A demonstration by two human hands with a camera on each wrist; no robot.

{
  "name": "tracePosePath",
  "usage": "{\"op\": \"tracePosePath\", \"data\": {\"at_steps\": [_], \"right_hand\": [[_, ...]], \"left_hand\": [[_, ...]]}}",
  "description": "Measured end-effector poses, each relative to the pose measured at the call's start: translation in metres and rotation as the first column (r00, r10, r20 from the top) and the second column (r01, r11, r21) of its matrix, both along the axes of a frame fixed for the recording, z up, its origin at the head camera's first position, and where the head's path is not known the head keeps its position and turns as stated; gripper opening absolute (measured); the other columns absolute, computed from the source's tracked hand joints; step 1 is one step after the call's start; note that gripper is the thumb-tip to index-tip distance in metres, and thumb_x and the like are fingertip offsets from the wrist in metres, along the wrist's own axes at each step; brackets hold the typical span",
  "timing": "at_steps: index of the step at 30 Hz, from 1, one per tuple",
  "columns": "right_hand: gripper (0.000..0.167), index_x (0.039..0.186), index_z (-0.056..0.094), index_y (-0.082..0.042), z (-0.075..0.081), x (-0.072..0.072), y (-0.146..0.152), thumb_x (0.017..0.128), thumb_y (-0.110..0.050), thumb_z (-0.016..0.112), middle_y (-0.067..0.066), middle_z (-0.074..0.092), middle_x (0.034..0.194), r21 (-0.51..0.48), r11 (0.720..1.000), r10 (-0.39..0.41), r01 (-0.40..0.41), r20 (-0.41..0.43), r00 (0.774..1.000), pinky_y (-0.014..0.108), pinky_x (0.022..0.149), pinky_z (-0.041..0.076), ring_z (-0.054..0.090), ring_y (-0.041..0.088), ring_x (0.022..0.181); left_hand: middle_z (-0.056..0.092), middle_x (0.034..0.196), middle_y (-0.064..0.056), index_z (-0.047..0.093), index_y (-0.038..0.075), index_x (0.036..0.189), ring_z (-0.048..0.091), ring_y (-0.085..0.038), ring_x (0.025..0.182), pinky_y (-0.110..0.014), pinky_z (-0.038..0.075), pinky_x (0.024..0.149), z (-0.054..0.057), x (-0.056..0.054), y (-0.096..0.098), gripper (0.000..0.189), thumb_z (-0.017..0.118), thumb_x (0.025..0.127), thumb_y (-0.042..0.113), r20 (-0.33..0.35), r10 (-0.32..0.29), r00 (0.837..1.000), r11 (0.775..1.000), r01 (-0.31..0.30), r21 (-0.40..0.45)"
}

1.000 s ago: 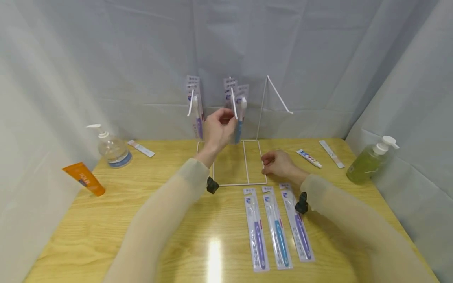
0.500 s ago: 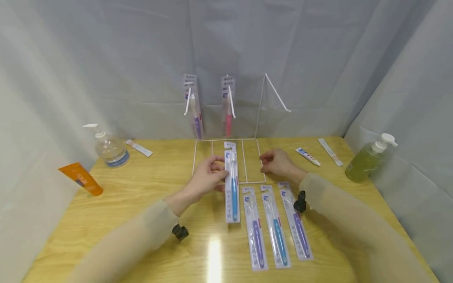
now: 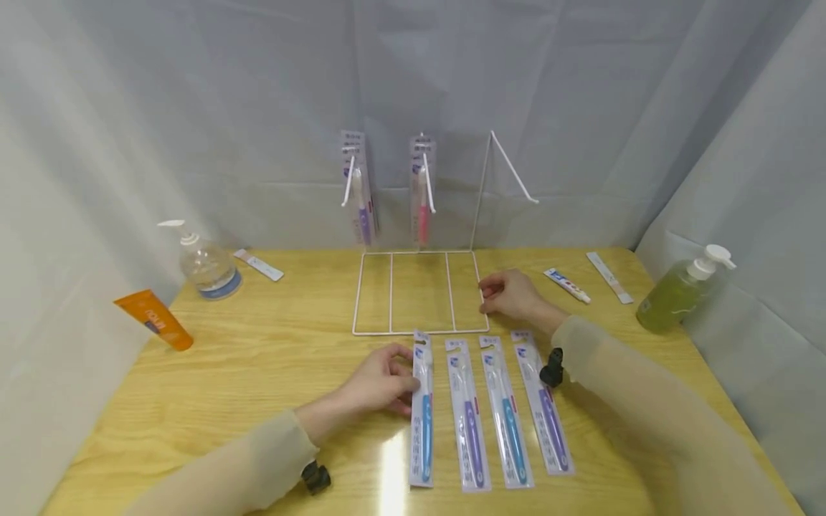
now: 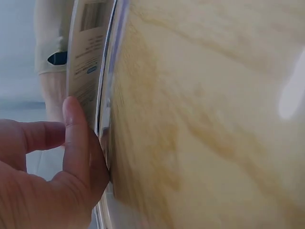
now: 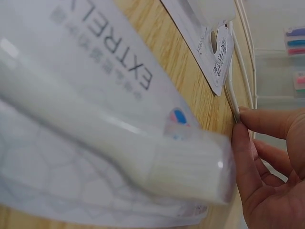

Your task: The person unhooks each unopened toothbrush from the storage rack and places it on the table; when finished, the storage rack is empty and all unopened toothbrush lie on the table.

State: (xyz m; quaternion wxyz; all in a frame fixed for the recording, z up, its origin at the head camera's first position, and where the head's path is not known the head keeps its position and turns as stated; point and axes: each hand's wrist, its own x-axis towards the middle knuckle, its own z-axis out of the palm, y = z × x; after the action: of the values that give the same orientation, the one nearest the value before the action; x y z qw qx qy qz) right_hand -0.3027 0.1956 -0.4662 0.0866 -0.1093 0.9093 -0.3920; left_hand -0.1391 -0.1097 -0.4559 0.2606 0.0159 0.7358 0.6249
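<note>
My left hand [image 3: 381, 380] pinches the left edge of a packaged blue toothbrush [image 3: 426, 430], which lies low over the table at the left end of a row. In the left wrist view, the thumb and fingers are at the edge of this pack [image 4: 88, 52], its printed back partly showing. Beside it lie a purple packaged toothbrush [image 3: 473, 437], another blue one [image 3: 512, 437] and a second purple one [image 3: 553, 433]. My right hand [image 3: 513, 295] pinches the right side of the white wire rack's base [image 3: 403, 332]; the right wrist view shows thumb and finger [image 5: 257, 119] on the wire.
Packaged toothbrushes hang on the rack's left hook [image 3: 349, 183] and middle hook [image 3: 429, 185]; the right hook [image 3: 516, 172] juts forward. A pump bottle [image 3: 209, 269] and orange tube [image 3: 158, 321] stand left. Right are a toothpaste tube [image 3: 566, 285], white sachet [image 3: 609, 277] and green pump bottle [image 3: 674, 294].
My left hand has taken the blue toothbrush pack off the middle hook and brought it down toward the front, beside the row. A pink one now shows on that hook. The right hand stays put.
</note>
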Motion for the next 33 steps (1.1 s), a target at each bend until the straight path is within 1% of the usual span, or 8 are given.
{"op": "tracePosePath", "data": {"at_steps": [12, 15, 19, 21, 23, 26, 29, 33], "right_hand": [[0.052, 0.133, 0.076, 0.006, 0.002, 0.000, 0.001, 0.085, -0.006, 0.092, 0.017, 0.080, 0.110, -0.007, 1.000, -0.013, 0.013, 0.002, 1.000, 0.016, 0.079, 0.055, 0.074, 0.015, 0.091], [0.053, 0.134, 0.076, 0.005, 0.002, 0.000, 0.001, 0.085, -0.007, 0.093, 0.017, 0.081, 0.111, -0.003, 1.000, -0.012, 0.012, 0.005, 1.000, 0.016, 0.079, 0.055, 0.074, 0.015, 0.092], [0.054, 0.134, 0.076, 0.006, 0.001, 0.000, 0.001, 0.085, -0.007, 0.093, 0.017, 0.081, 0.110, -0.004, 1.000, -0.010, 0.010, 0.019, 1.000, 0.016, 0.079, 0.056, 0.074, 0.015, 0.092], [0.053, 0.134, 0.076, 0.006, 0.001, 0.001, 0.000, 0.085, -0.006, 0.093, 0.017, 0.080, 0.109, -0.008, 1.000, -0.011, 0.011, 0.020, 1.000, 0.016, 0.079, 0.056, 0.074, 0.016, 0.092], [0.053, 0.134, 0.075, 0.007, 0.001, 0.002, 0.000, 0.086, -0.006, 0.093, 0.017, 0.079, 0.109, -0.001, 1.000, -0.011, 0.011, 0.013, 1.000, 0.017, 0.079, 0.056, 0.074, 0.016, 0.093], [0.052, 0.134, 0.075, 0.006, 0.000, 0.003, -0.001, 0.087, -0.007, 0.092, 0.017, 0.079, 0.110, 0.009, 1.000, -0.011, 0.011, 0.012, 1.000, 0.018, 0.081, 0.056, 0.074, 0.017, 0.094], [0.051, 0.135, 0.075, 0.005, 0.000, 0.004, -0.002, 0.088, -0.008, 0.092, 0.017, 0.079, 0.112, 0.021, 1.000, -0.005, 0.005, 0.009, 1.000, 0.018, 0.082, 0.056, 0.074, 0.018, 0.096], [0.050, 0.134, 0.076, 0.005, 0.000, 0.004, -0.002, 0.088, -0.008, 0.092, 0.017, 0.080, 0.112, 0.035, 0.999, 0.007, -0.007, -0.015, 1.000, 0.018, 0.082, 0.056, 0.075, 0.019, 0.097]], "left_hand": [[0.079, 0.110, -0.020, 0.059, -0.008, 0.146, 0.078, -0.023, 0.079, -0.037, 0.074, 0.070, 0.009, -0.002, -0.007, 0.057, 0.081, 0.095, 0.003, 0.008, -0.011, 1.000, 0.990, 0.012, -0.138], [0.080, 0.107, -0.019, 0.066, -0.008, 0.138, 0.079, -0.023, 0.080, -0.037, 0.074, 0.070, 0.013, -0.012, -0.016, 0.046, 0.081, 0.097, 0.008, -0.041, -0.012, 0.999, 0.981, 0.004, -0.195], [0.080, 0.115, -0.022, 0.069, -0.007, 0.138, 0.081, -0.031, 0.092, -0.038, 0.075, 0.078, 0.025, -0.039, -0.024, 0.040, 0.076, 0.103, 0.010, -0.189, 0.025, 0.982, 0.977, -0.064, -0.204], [0.079, 0.122, -0.025, 0.068, -0.007, 0.141, 0.081, -0.039, 0.101, -0.041, 0.075, 0.085, 0.035, -0.058, -0.022, 0.040, 0.074, 0.105, 0.010, -0.294, 0.060, 0.954, 0.978, -0.116, -0.176], [0.079, 0.127, -0.024, 0.069, -0.004, 0.142, 0.080, -0.043, 0.109, -0.045, 0.074, 0.091, 0.048, -0.078, -0.017, 0.040, 0.074, 0.105, 0.011, -0.398, 0.106, 0.911, 0.973, -0.178, -0.149], [0.078, 0.134, -0.025, 0.069, -0.002, 0.142, 0.078, -0.043, 0.119, -0.049, 0.072, 0.100, 0.066, -0.105, -0.003, 0.041, 0.075, 0.105, 0.013, -0.546, 0.169, 0.821, 0.956, -0.272, -0.113], [0.072, 0.146, -0.025, 0.063, -0.001, 0.151, 0.073, -0.042, 0.132, -0.050, 0.066, 0.113, 0.081, -0.128, 0.012, 0.052, 0.077, 0.104, 0.016, -0.627, 0.234, 0.743, 0.930, -0.359, -0.078], [0.066, 0.157, -0.021, 0.055, 0.006, 0.160, 0.066, -0.040, 0.142, -0.051, 0.058, 0.125, 0.088, -0.160, 0.031, 0.067, 0.081, 0.101, 0.025, -0.644, 0.327, 0.692, 0.882, -0.468, -0.055]]}}
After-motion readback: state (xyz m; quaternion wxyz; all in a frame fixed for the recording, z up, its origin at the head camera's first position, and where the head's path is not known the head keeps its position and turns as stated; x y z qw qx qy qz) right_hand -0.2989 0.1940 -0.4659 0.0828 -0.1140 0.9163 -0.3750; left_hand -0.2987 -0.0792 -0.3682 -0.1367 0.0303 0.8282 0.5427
